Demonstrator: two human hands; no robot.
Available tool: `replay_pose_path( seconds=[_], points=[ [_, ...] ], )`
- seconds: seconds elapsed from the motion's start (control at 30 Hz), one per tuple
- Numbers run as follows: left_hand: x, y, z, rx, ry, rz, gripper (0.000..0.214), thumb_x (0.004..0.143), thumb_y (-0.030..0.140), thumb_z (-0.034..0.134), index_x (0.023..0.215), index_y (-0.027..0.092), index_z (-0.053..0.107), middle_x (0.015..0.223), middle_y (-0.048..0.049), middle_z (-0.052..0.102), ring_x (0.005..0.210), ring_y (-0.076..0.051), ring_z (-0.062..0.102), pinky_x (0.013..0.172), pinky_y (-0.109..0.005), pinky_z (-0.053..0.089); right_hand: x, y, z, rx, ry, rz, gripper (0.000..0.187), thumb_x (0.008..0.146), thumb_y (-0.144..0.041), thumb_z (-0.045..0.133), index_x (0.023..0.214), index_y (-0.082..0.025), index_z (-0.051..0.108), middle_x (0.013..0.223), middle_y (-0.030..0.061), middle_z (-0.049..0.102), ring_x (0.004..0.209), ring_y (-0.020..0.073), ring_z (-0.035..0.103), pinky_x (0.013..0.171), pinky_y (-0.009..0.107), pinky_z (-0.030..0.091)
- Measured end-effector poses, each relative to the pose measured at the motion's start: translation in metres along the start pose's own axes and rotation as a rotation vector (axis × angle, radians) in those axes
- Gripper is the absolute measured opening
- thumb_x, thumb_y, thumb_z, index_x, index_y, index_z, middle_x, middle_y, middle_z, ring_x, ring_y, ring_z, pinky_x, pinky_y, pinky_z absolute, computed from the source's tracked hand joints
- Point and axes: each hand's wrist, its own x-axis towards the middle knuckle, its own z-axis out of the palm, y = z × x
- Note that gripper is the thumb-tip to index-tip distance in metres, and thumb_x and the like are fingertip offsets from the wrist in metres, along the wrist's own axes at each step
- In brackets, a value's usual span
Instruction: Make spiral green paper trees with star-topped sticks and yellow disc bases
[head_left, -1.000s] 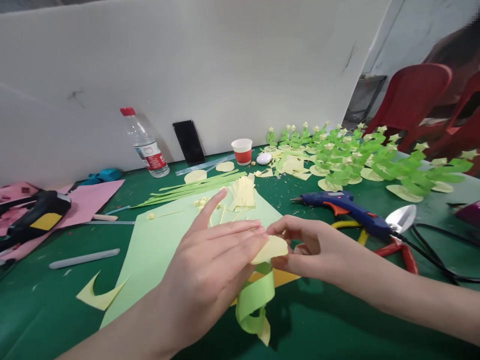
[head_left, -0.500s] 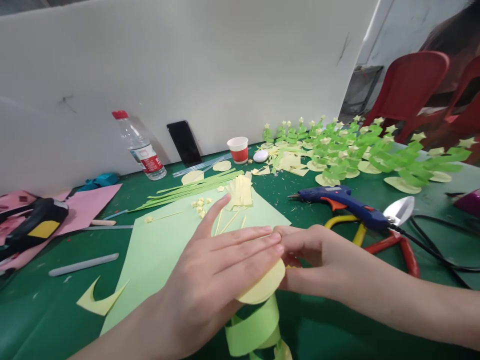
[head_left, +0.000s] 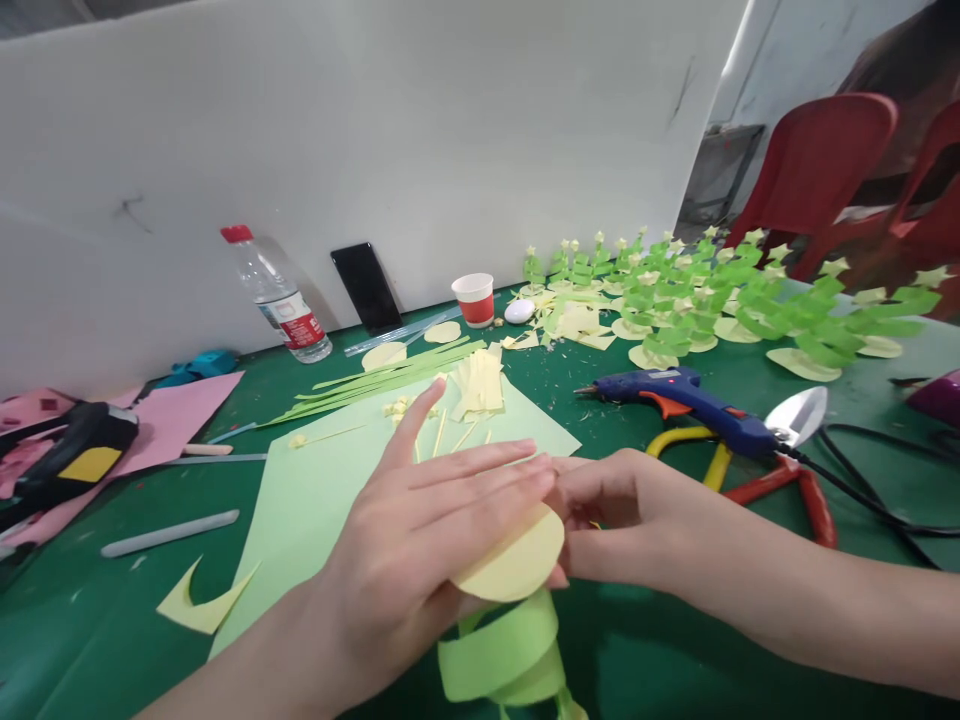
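Observation:
A pale yellow paper disc (head_left: 517, 558) lies under the fingers of my left hand (head_left: 427, 530), which is closed on it; a fingertip shows below the disc's rim. The little finger sticks up, away from the others. Hanging beneath the disc is a curled light-green paper strip (head_left: 502, 655), its lower end cut off by the picture's edge. My right hand (head_left: 615, 510) is closed in a pinch at the disc's right side, touching the left fingertips. A speck of yellow shows between its fingers, too small to name.
Behind my hands lies a light-green sheet (head_left: 307, 510) with yellow strips (head_left: 480, 385). On the right are a blue glue gun (head_left: 682, 400), pliers (head_left: 810, 500) and a cable. Several green paper plants (head_left: 675, 300) stand behind. A bottle (head_left: 292, 320), phone (head_left: 367, 288) and cup (head_left: 474, 300) are at the back.
Both hands have shifted slightly left, with the disc and green strip. More of the disc shows now, and a fingertip has come into sight below its right rim.

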Motion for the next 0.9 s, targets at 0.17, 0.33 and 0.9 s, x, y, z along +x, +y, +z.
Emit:
replay_pose_path(
  seconds=[0.17,0.33,0.9],
  points=[
    [-0.001,0.0,-0.001,-0.007,-0.027,0.05,0.013,0.084,0.019,0.052,0.094,0.02,0.06,0.094,0.0019,0.072,0.091,-0.014,0.066,0.113,-0.042,0.016,0.0,0.001,0.0,-0.047,0.019,-0.04,0.013,0.069,-0.027,0.063,0.067,-0.015,0.066,0.073,0.0005,0.056,0.071,0.0121,0.051,0.07,0.023,0.043],
    [-0.002,0.003,0.003,-0.043,0.018,-0.013,0.018,0.085,0.017,0.047,0.091,0.022,0.063,0.087,0.0019,0.074,0.086,-0.016,0.068,0.111,-0.043,0.02,0.001,0.004,-0.001,-0.052,-0.01,-0.042,0.014,0.07,-0.027,0.062,0.072,-0.014,0.067,0.078,0.0022,0.059,0.077,0.0147,0.053,0.075,0.025,0.044],
    [0.007,-0.002,-0.008,-0.081,-0.139,-0.005,0.021,0.083,0.023,0.055,0.103,0.017,0.059,0.091,-0.0034,0.073,0.089,-0.014,0.067,0.112,-0.038,0.017,0.001,-0.003,-0.001,0.145,-0.011,0.154,0.016,0.071,-0.029,0.064,0.074,-0.014,0.065,0.082,0.0015,0.065,0.082,0.0124,0.057,0.08,0.023,0.04]
  ],
)
